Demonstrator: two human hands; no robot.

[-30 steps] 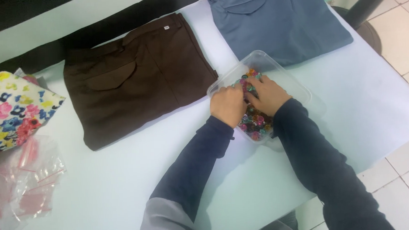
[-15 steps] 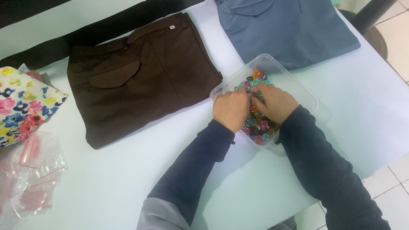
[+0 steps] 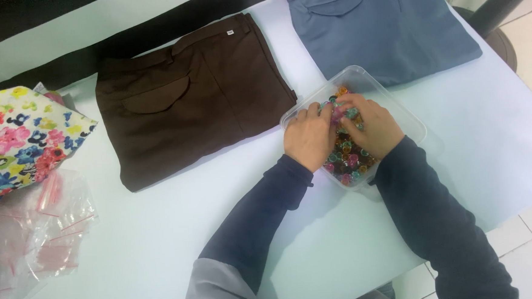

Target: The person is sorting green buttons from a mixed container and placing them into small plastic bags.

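Two sets of fingers are curled down into a heap of small multicoloured plastic beads [image 3: 346, 158], the left hand [image 3: 308, 138] and right hand [image 3: 374, 125] side by side; whether any bead is pinched cannot be told. The beads are held in a clear rectangular plastic tub [image 3: 411, 122] on the pale counter [image 3: 162, 246]. Folded brown trousers [image 3: 196, 98] lie left, folded blue trousers [image 3: 381, 28] far right.
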